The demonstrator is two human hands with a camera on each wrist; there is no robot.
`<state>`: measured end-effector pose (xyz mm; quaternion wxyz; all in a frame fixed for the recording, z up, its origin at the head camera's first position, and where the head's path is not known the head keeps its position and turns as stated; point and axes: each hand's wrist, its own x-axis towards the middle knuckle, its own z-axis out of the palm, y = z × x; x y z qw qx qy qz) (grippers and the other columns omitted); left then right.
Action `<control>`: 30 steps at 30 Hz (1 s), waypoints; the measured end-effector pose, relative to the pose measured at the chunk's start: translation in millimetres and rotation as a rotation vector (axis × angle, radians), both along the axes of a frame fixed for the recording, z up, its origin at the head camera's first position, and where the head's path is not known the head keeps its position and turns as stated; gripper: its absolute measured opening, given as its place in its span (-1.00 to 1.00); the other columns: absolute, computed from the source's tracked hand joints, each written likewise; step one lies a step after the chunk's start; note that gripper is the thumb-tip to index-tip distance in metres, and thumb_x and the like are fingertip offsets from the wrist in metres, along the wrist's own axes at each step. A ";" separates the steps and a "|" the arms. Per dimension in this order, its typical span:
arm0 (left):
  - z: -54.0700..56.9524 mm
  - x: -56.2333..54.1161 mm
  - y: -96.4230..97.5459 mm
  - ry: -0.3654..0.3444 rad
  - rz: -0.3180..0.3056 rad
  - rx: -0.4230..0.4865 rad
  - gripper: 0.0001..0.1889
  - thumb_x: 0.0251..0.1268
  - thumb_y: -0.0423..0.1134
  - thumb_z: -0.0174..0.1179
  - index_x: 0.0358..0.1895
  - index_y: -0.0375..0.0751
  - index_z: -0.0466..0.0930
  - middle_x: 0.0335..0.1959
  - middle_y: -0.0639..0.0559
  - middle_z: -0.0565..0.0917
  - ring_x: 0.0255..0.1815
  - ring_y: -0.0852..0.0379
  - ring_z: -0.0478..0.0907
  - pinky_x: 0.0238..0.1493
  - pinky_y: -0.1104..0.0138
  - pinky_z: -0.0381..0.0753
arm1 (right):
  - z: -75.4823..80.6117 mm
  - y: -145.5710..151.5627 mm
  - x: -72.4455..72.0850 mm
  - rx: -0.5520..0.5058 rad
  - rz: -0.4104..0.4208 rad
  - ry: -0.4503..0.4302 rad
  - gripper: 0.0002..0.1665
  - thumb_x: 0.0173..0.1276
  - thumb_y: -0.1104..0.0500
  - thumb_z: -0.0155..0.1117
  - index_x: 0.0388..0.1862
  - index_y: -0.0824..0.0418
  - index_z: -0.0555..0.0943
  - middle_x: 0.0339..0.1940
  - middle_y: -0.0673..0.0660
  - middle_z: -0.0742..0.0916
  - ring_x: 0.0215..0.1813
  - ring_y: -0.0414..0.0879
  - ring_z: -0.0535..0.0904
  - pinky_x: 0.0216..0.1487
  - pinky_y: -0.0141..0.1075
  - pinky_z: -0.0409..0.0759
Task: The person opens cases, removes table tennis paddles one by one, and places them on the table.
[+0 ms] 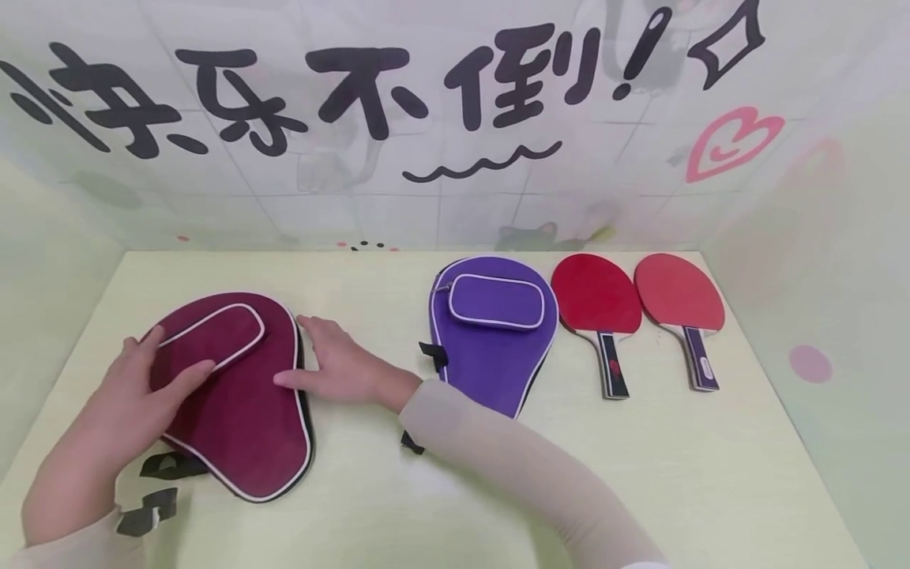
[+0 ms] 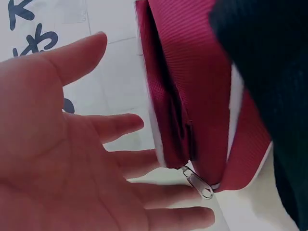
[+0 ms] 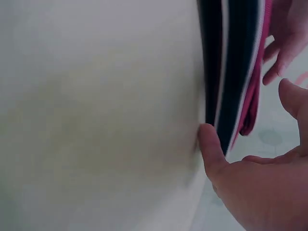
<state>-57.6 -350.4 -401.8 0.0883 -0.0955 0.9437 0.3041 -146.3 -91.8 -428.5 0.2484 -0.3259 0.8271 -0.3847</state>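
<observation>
A maroon paddle case (image 1: 256,411) with white piping lies on the left of the table, its small zipped pocket (image 1: 220,332) facing up. My left hand (image 1: 135,403) is over its left side, thumb spread across the front. In the left wrist view those fingers (image 2: 115,124) are extended beside the pocket, near a metal zipper pull (image 2: 198,183). At the case's right edge is my right hand (image 1: 341,363), thumb and fingers apart. The right wrist view shows one fingertip (image 3: 209,137) against the dark zipped side (image 3: 233,72). Neither hand grips the case.
Right of centre lies a purple paddle case (image 1: 476,356), partly behind my right sleeve (image 1: 512,458). Beyond it are two red table tennis paddles, one black-handled (image 1: 597,296), one purple-handled (image 1: 680,292). Black straps (image 1: 159,502) trail by the maroon case. A lettered wall (image 1: 398,213) stands behind.
</observation>
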 end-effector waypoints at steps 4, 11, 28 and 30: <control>-2.7 -0.2 -4.4 -0.023 0.018 -0.036 0.00 0.56 0.20 -0.07 0.61 -0.41 -0.43 0.48 -0.80 -0.37 0.37 -0.95 -0.34 0.20 -0.68 -0.09 | -7.6 -8.3 6.8 0.030 0.021 0.067 0.03 0.51 -0.20 0.19 0.69 0.21 -0.03 0.66 0.09 0.26 0.68 -0.09 0.13 0.66 -0.30 0.13; -15.4 -1.7 -14.2 -0.055 0.003 -0.033 0.08 0.51 0.23 -0.01 0.59 -0.45 -0.49 0.47 -0.82 -0.33 0.34 -0.83 0.01 0.11 -0.60 0.24 | -7.6 -16.2 17.6 0.148 0.016 0.093 0.06 0.51 -0.31 0.10 0.71 0.14 -0.09 0.74 0.10 0.06 0.71 0.03 0.03 0.66 -0.31 0.13; -6.0 -4.5 1.1 -0.032 0.037 -0.106 0.18 0.40 0.28 0.14 0.58 -0.56 -0.36 0.43 -0.87 -0.22 0.16 -0.75 0.22 0.01 -0.53 0.41 | -5.2 -20.0 23.7 0.143 -0.058 0.109 0.09 0.45 -0.33 0.18 0.70 0.13 -0.03 0.74 0.08 0.07 0.68 0.02 0.10 0.57 -0.37 0.28; -5.1 -4.8 4.0 -0.050 0.039 -0.108 0.17 0.42 0.30 0.10 0.58 -0.55 -0.38 0.46 -0.85 -0.33 0.22 -0.81 0.17 0.05 -0.55 0.36 | -5.2 -20.2 27.0 0.144 -0.084 0.106 0.12 0.42 -0.35 0.20 0.70 0.13 -0.04 0.73 0.07 0.07 0.67 0.01 0.10 0.54 -0.38 0.31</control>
